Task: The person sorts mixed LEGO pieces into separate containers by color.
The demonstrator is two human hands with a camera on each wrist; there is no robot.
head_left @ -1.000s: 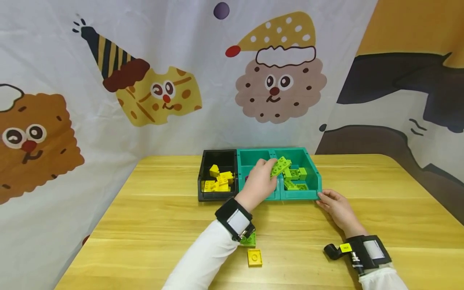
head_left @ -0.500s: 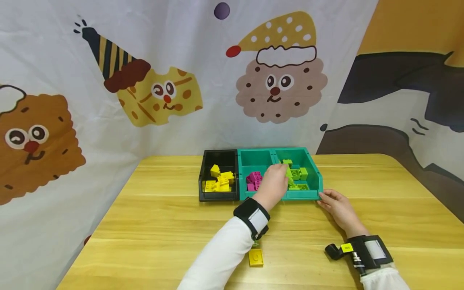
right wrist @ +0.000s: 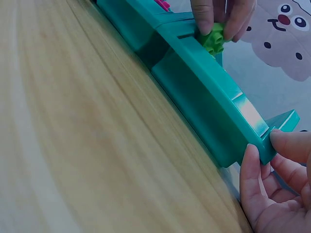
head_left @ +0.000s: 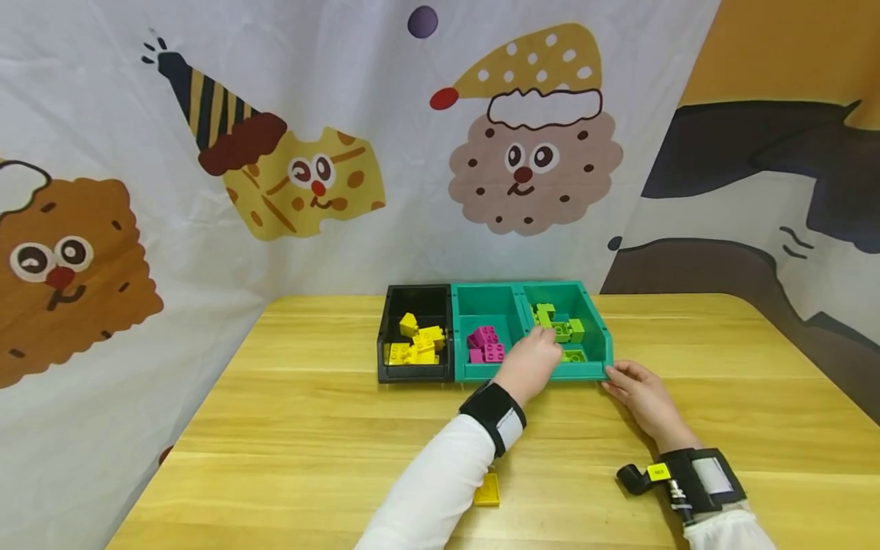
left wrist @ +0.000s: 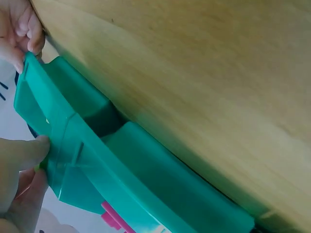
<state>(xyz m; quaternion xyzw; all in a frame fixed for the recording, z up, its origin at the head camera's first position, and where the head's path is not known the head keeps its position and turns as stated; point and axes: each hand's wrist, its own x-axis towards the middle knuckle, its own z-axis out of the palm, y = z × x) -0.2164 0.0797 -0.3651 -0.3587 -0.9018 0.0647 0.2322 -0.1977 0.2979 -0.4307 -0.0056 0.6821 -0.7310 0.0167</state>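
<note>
My left hand point(head_left: 528, 365) reaches over the front of the right teal bin point(head_left: 574, 372), close to the divider. Between its thumb and fingers it pinches a lime green brick point(right wrist: 214, 42), seen in the right wrist view just above the bin's front wall; in the head view the hand covers it. Other lime green bricks point(head_left: 576, 330) lie inside this bin. My right hand point(head_left: 645, 397) holds the bin's front right corner, thumb on one side of the wall and fingers on the other. Magenta bricks point(head_left: 485, 347) lie in the middle teal bin.
At the left end of the row stands a black bin point(head_left: 415, 373) with several yellow bricks point(head_left: 422, 344). A flat yellow piece point(head_left: 488, 491) lies on the table point(head_left: 289, 458), partly under the left sleeve point(head_left: 433, 489). A printed cloth point(head_left: 412, 252) hangs behind the table.
My left hand has moved right and down with a green brick, from above the divider to the front of the right bin. The magenta bricks have come into sight. My right hand stays at the corner.
</note>
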